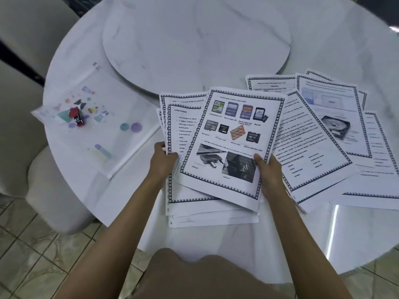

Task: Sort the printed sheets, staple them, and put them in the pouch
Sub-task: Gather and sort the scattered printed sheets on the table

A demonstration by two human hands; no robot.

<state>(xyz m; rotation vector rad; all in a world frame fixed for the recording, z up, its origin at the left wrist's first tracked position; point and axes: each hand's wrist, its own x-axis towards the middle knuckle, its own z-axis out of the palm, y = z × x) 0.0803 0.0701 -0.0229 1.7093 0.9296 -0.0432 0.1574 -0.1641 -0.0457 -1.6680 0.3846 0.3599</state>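
White marbled bench (323,234) carries everything. Fanned and overlapping to the right of the gathered stack (228,152) lie the loose sheets (328,134), not yet collected. Left of the stack the clear pouch (101,134) with coloured prints lies flat. The stack itself sits at the near edge, skewed, with its top page tilted against those below.

Sorting looks to be the step in hand, and perhaps half done. To do it well, read each page's heading before adding it. Then knock the edges square, since a staple driven through a fanned corner would likely miss pages.

Both forearms reach forward side by side. The left hand (162,162) grips the stack's left edge, fingers curled round it. The right hand (268,171) pinches the right edge, thumb pressed on the memory-card page, its fingers hidden beneath. Far left of the stack, the small red stapler (76,117) rests on the pouch.
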